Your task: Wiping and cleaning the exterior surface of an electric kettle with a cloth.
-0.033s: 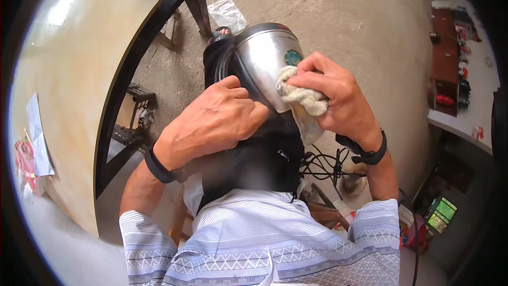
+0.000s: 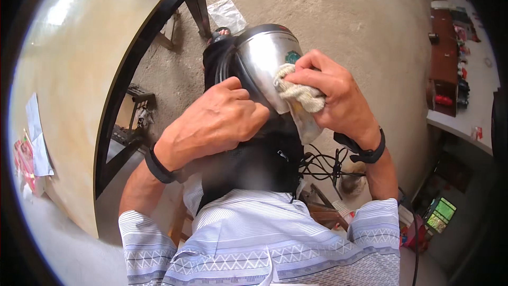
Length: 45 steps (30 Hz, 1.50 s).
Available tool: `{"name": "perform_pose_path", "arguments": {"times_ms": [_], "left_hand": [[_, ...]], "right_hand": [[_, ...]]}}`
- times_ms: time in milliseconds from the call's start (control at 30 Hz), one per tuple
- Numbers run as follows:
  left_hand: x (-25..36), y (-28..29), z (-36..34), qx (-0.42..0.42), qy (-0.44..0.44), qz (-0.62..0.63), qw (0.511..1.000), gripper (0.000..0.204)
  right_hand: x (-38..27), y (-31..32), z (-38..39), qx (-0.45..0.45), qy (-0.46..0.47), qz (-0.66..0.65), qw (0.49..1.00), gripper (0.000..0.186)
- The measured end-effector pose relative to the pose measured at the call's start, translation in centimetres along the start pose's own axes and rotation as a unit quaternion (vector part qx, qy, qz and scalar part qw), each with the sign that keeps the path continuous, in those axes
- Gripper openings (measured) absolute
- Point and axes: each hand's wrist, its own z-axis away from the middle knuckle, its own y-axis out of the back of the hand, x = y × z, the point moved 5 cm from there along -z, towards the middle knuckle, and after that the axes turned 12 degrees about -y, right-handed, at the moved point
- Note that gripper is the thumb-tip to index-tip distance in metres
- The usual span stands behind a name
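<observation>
A shiny steel electric kettle (image 2: 262,56) with a black rim and a black handle (image 2: 244,77) lies tilted across my lap, its round end pointing away from me. My left hand (image 2: 219,114) is closed in a fist at the handle side and appears to grip it, though the fingers curl under and are partly hidden. In my right hand (image 2: 333,93) a bunched, off-white knitted cloth (image 2: 299,93) is pinched between thumb and fingers. It presses against the kettle's right side, just below a green round mark, and a stained flap hangs down from it.
A pale table (image 2: 69,74) with a dark edge stands at my left, papers on it. Black cables (image 2: 328,167) lie coiled on the floor by my right side. Beyond is a white counter (image 2: 476,101) holding a brown box (image 2: 444,58). White paper (image 2: 227,14) lies on the floor ahead.
My right hand and the cloth have shifted very slightly to the left along the kettle. My left hand stays in place.
</observation>
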Motion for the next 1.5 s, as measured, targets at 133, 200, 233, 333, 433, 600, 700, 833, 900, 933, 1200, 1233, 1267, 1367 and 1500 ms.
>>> {"name": "perform_pose_path", "arguments": {"times_ms": [133, 200, 233, 333, 433, 600, 700, 833, 900, 933, 1200, 1233, 1267, 1367, 1500], "left_hand": [[0.0, -0.3, 0.5, 0.006, 0.006, 0.008, 1.000, 0.021], [0.1, -0.4, 0.4, -0.002, 0.011, -0.001, 1.000, 0.021], [0.2, -0.6, 0.3, -0.013, 0.016, -0.009, 1.000, 0.022], [0.2, -0.5, 0.2, -0.001, 0.027, 0.011, 1.000, 0.023], [0.0, -0.1, 0.1, 0.007, 0.022, 0.029, 0.999, 0.023], [-0.1, -0.2, 0.0, 0.007, 0.027, 0.026, 0.999, 0.024], [-0.2, -0.3, -0.4, 0.006, 0.029, 0.019, 0.999, 0.024], [0.0, 0.0, -0.3, -0.007, 0.031, 0.025, 0.999, 0.024], [0.0, -0.1, -0.3, -0.008, 0.030, 0.035, 0.999, 0.023], [0.0, -0.1, -0.3, -0.010, 0.030, 0.042, 0.999, 0.022], [-0.5, 0.1, -0.1, 0.002, 0.028, 0.032, 0.999, 0.018], [-0.4, 0.1, -0.1, 0.001, 0.027, 0.029, 0.999, 0.017], [-0.4, 0.3, -0.4, 0.004, 0.026, 0.032, 0.999, 0.017], [-0.3, 0.2, -0.7, -0.018, 0.034, 0.034, 0.999, 0.015], [-0.5, 0.4, -0.8, 0.008, 0.036, 0.024, 0.999, 0.017]], "right_hand": [[0.8, -0.7, -1.9, 0.006, 0.005, 0.015, 1.000, 0.034], [1.3, -0.6, -2.5, 0.013, 0.013, 0.030, 0.999, 0.032], [1.6, -0.7, -2.7, 0.013, 0.014, 0.031, 0.999, 0.032], [2.2, -0.7, -3.6, 0.031, 0.012, 0.027, 0.999, 0.029], [4.1, -0.4, -5.1, 0.059, -0.020, 0.023, 0.998, 0.025], [12.3, 1.9, -2.2, 0.166, -0.228, -0.124, 0.951, 0.030], [11.8, 1.5, 0.9, 0.206, -0.304, -0.334, 0.868, 0.036], [7.7, 0.9, 1.4, 0.160, -0.285, -0.253, 0.911, 0.041], [5.5, 0.8, 1.2, 0.118, -0.258, -0.220, 0.933, 0.043], [3.8, 1.0, 1.0, 0.109, -0.165, -0.152, 0.968, 0.044], [-0.5, 0.8, 0.6, -0.032, -0.019, -0.027, 0.999, 0.037], [-0.9, 0.4, 0.4, -0.048, -0.011, -0.017, 0.999, 0.034], [-1.2, 0.1, 0.1, -0.050, -0.013, -0.013, 0.999, 0.034], [-2.4, -1.1, -0.7, -0.058, 0.033, 0.071, 0.995, 0.030], [-2.3, -1.5, -2.1, -0.021, 0.041, 0.071, 0.996, 0.027]]}}
